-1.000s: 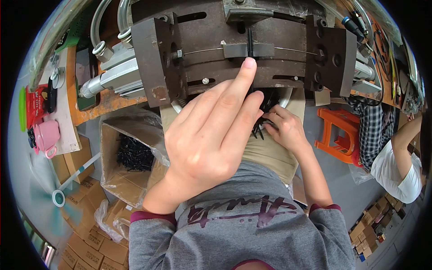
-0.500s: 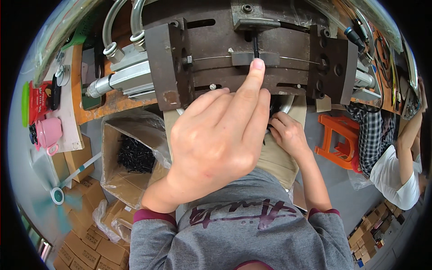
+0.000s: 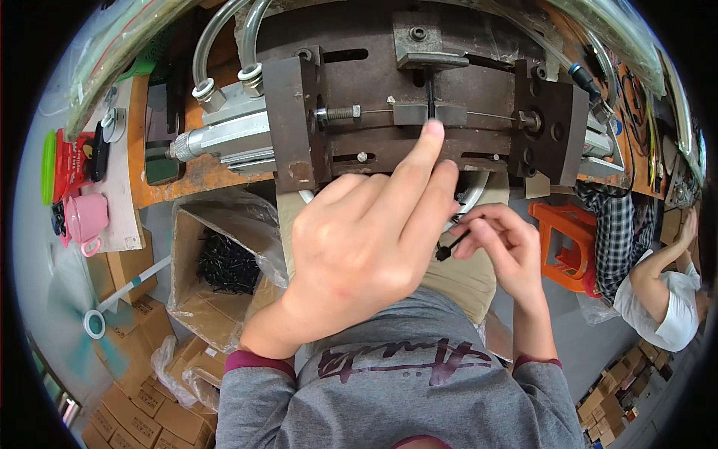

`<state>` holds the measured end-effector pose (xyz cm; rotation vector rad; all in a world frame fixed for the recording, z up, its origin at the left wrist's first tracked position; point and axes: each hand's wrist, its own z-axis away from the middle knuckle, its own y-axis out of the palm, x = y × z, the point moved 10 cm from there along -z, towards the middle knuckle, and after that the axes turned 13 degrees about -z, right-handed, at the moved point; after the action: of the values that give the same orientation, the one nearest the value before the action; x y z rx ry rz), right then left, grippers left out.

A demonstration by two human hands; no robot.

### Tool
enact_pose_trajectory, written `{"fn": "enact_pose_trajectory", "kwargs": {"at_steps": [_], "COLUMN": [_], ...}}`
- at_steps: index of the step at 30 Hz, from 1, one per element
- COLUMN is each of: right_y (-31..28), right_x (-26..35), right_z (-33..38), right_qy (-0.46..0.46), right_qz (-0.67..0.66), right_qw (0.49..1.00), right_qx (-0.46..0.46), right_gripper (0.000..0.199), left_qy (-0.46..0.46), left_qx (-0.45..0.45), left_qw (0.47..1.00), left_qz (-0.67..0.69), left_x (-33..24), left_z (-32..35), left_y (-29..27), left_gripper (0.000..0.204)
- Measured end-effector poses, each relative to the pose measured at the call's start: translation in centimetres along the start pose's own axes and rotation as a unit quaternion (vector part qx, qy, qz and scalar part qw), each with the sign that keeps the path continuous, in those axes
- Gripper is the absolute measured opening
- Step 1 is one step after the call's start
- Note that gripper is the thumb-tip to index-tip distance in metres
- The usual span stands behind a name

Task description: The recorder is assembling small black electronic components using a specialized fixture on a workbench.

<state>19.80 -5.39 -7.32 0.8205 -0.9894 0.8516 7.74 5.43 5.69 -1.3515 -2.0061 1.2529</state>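
My left hand (image 3: 366,232) reaches over the metal fixture (image 3: 359,78), index finger stretched out. Its fingertip presses the near end of a thin black plastic rod (image 3: 431,90), which lies across a small grey block (image 3: 407,114) at the fixture's middle. The left thumb is hidden. Threaded rod ends (image 3: 340,114) with thin pins point at the block from both sides. Lower right, my right hand (image 3: 508,243) is closed on a small black plastic piece (image 3: 444,253) with a knobbed end; another dark bit shows by its fingertips, partly hidden by my left hand.
Air cylinders (image 3: 224,135) with clear hoses flank the fixture. A lined carton (image 3: 191,277) of black parts stands lower left. Near it are a pink cup (image 3: 86,217) and a fan (image 3: 94,324). An orange stool (image 3: 557,247) and another person (image 3: 658,299) are at right.
Both threaded rod ends have come out inward toward the block. My right hand has risen and turned, bringing the black piece into view. My left fingertip stays on the rod.
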Motion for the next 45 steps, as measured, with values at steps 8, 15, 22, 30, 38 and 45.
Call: {"fn": "enact_pose_trajectory", "kwargs": {"at_steps": [8, 15, 22, 30, 38, 45], "right_y": [1.6, 1.8, 1.8, 3.9, 4.0, 4.2], "right_x": [4.9, 5.5, 6.5, 6.0, 6.3, 6.9], "right_z": [0.0, 0.1, 0.6, 0.4, 0.5, 1.3], "right_qy": [-0.048, -0.071, -0.112, -0.073, -0.081, -0.104], "right_qz": [-0.227, -0.201, -0.221, -0.293, -0.265, -0.227], "right_qw": [0.973, 0.977, 0.968, 0.953, 0.960, 0.968], "right_qx": [0.019, -0.015, -0.046, 0.021, 0.027, 0.012], "right_gripper": [0.029, 0.026, 0.023, 0.025, 0.026, 0.020], "left_qy": [0.015, 0.005, 0.009, 0.045, 0.064, 0.015], "left_qx": [0.084, 0.058, 0.057, 0.034, 0.031, 0.062], "left_qw": [0.943, 0.924, 0.924, 0.924, 0.927, 0.924], "left_qz": [0.322, 0.378, 0.378, 0.377, 0.369, 0.376], "left_x": [-1.8, -1.8, -1.4, -2.2, -2.5, -2.2], "left_z": [2.8, 3.6, 4.3, 4.2, 4.4, 4.4], "left_y": [0.1, -0.8, -1.8, -2.1, -2.2, -1.8], "left_gripper": [0.044, 0.028, 0.027, 0.027, 0.028, 0.031]}}
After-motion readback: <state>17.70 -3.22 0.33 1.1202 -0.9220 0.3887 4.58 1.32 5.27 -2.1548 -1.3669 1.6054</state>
